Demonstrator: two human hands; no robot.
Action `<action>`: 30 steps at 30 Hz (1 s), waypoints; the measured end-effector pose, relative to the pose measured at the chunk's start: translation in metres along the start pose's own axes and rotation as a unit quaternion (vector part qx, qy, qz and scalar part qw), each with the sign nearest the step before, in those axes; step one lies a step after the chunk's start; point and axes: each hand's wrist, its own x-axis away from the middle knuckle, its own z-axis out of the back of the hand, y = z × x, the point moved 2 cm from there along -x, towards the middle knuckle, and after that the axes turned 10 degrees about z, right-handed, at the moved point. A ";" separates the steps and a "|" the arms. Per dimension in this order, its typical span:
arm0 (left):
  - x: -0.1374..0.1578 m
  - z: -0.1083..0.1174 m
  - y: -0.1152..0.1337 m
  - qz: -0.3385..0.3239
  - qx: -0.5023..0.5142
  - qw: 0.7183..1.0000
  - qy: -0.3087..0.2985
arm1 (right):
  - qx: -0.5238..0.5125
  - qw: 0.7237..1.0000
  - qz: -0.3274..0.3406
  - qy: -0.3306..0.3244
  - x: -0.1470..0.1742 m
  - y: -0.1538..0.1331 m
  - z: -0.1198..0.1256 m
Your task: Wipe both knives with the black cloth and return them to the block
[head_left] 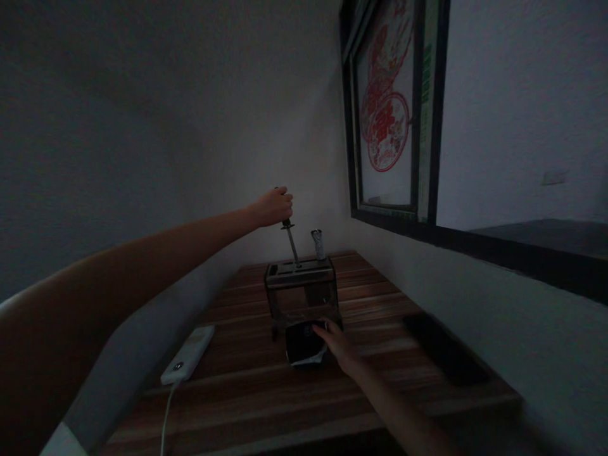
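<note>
Dim room; left hand (274,206) grips knife (289,239) above wooden table (247,386).

Your table (380,297) is matt wood-grain; the rack (302,290) looks clear, glossy plastic with a metal top; the blade (291,244) is shiny metal; the power bank (188,354) smooth white plastic.

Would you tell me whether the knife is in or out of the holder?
Partly in: the left hand grips the knife, whose blade tip is inside the holder's top slot.
</note>
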 end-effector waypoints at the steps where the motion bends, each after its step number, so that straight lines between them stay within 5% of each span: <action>1: 0.000 0.001 0.000 0.002 -0.006 1.000 0.001 | 0.008 1.000 0.004 -0.003 0.000 0.000 0.001; 10: -0.009 0.003 -0.004 0.018 -0.047 0.999 0.004 | 0.009 1.000 -0.007 -0.012 -0.001 0.003 0.004; 16: -0.006 0.039 -0.030 0.045 -0.099 0.994 0.016 | -0.002 1.000 -0.006 0.001 -0.002 0.003 0.003; 19: 0.008 0.067 -0.044 0.076 -0.164 0.982 0.052 | 0.001 1.000 -0.007 0.007 -0.001 0.001 0.003; 23: 0.039 0.087 -0.059 0.220 -0.187 0.950 0.118 | 0.001 1.000 -0.017 0.020 -0.001 -0.001 0.005; 26: 0.065 0.068 -0.057 0.371 -0.078 0.924 0.059 | -0.018 0.999 -0.017 0.040 -0.003 -0.003 0.007; 28: 0.085 0.038 -0.041 0.451 0.046 0.891 -0.042 | -0.051 0.997 -0.012 0.048 -0.004 -0.007 0.007; 30: 0.105 0.004 -0.009 0.440 0.236 0.856 -0.135 | -0.101 0.994 -0.004 0.045 -0.006 -0.013 0.006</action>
